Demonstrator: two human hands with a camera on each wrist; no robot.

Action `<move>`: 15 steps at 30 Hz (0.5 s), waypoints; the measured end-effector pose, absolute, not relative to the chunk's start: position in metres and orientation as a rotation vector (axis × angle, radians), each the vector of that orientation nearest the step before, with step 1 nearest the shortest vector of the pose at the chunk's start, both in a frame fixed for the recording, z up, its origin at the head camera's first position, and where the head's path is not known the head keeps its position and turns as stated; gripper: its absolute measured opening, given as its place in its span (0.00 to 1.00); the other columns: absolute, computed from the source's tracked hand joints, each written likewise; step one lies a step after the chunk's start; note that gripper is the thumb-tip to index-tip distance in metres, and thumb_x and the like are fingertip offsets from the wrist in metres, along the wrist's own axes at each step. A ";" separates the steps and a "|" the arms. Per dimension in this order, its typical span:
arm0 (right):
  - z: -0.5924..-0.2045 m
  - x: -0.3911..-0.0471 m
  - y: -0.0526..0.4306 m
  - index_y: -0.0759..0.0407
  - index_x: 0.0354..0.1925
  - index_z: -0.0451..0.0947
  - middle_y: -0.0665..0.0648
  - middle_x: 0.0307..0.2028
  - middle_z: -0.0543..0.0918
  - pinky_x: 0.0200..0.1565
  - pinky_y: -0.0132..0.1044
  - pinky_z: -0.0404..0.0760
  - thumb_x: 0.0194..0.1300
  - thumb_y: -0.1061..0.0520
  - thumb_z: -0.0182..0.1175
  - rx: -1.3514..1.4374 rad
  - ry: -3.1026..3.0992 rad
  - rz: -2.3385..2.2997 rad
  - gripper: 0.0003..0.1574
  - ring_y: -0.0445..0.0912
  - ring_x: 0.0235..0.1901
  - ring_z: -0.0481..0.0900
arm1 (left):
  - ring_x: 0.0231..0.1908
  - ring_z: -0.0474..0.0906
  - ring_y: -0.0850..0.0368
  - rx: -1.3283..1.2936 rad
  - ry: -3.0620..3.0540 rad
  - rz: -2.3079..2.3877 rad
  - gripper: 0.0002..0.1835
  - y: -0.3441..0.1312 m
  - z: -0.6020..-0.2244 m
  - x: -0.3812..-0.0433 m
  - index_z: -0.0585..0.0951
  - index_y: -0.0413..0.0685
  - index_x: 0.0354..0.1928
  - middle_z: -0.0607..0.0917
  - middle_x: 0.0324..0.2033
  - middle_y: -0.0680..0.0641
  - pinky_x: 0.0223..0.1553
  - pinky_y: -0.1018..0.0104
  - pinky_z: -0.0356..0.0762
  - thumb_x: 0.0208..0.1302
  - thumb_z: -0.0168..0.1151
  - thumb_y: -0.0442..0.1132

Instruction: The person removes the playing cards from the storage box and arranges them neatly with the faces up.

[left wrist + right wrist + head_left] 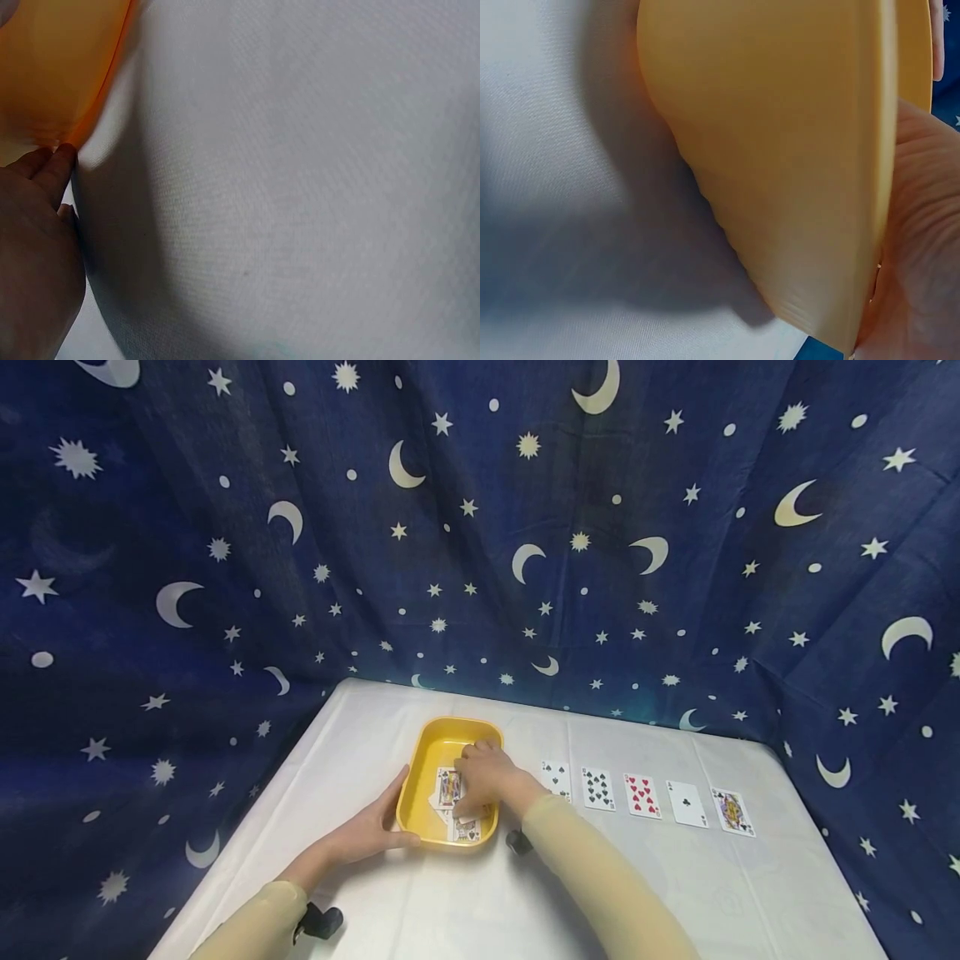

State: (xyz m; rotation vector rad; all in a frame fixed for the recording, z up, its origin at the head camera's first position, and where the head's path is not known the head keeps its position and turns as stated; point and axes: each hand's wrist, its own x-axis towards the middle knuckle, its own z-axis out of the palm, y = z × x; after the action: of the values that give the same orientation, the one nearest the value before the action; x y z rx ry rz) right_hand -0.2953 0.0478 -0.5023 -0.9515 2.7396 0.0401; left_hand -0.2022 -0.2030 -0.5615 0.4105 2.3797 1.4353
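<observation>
A yellow plastic tray (pixel 415 760) with a rounded rim stands on the table. Several playing cards (pixel 449 787) lie face up and overlapping inside it, a face card of clubs on top. At its left near corner, my left hand (pixel 367 831) grips the tray, fingers along the side and thumb at the near edge. My right hand (pixel 486 777) reaches over the right rim into the tray, fingers bent down over the cards. A spade face card (pixel 467 832) shows below that hand. Whether the right fingers pinch a card I cannot tell.
Right of the tray, several face-up cards form a row: a spade card (pixel 557 777) partly behind my right arm, another black spot card (pixel 598 788), a heart card (pixel 642 796), a low club card (pixel 687 803) and a face card (pixel 733 812). A starry blue curtain (pixel 480 527) surrounds the white-covered table (pixel 420 910).
</observation>
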 end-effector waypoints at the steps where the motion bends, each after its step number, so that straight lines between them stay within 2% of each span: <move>1: -0.502 -0.295 0.047 0.51 0.71 0.74 0.50 0.58 0.76 0.75 0.48 0.55 0.49 0.25 0.73 -0.944 2.740 0.036 0.58 0.48 0.60 0.67 | 0.79 0.36 0.56 0.406 2.381 1.427 0.66 -0.203 -0.562 -0.202 0.36 0.73 0.82 0.38 0.81 0.61 0.77 0.47 0.43 0.56 0.78 0.56; 5: -0.501 -0.294 0.047 0.51 0.70 0.75 0.50 0.57 0.76 0.74 0.49 0.57 0.49 0.25 0.73 -0.930 2.739 0.027 0.57 0.48 0.58 0.67 | 0.79 0.37 0.58 0.396 2.392 1.402 0.66 -0.203 -0.562 -0.203 0.36 0.73 0.82 0.38 0.80 0.64 0.77 0.48 0.43 0.55 0.78 0.57; 15: -0.502 -0.294 0.046 0.50 0.68 0.77 0.50 0.56 0.77 0.74 0.51 0.58 0.49 0.25 0.73 -0.928 2.740 0.040 0.55 0.48 0.58 0.67 | 0.80 0.36 0.52 0.427 2.394 1.440 0.66 -0.203 -0.562 -0.202 0.38 0.68 0.83 0.39 0.81 0.56 0.76 0.43 0.42 0.56 0.78 0.54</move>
State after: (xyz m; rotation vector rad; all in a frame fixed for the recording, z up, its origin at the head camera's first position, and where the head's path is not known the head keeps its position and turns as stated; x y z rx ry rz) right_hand -0.2945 0.0455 -0.5016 -0.9283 2.7398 0.0398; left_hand -0.2022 -0.2032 -0.5622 0.4265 2.3940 1.4396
